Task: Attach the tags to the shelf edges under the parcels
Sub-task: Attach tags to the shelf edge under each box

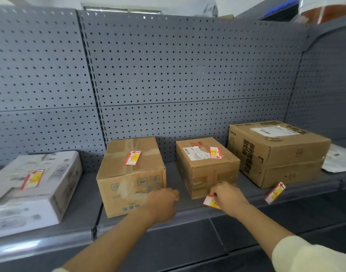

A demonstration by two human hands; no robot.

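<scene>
both forearms reach in; right hand [228, 196] has its fingers [214, 193] pinched on a tag [209, 201] at the shelf edge [188, 210] below the middle parcel [205, 165]. left hand [164, 201] loosely curled, holding nothing, near the left parcel [131, 173].

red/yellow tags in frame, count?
5: on the white box, on the left brown box, on the middle brown box, under the right hand, at the shelf edge by the big box. None seem hidden.
</scene>
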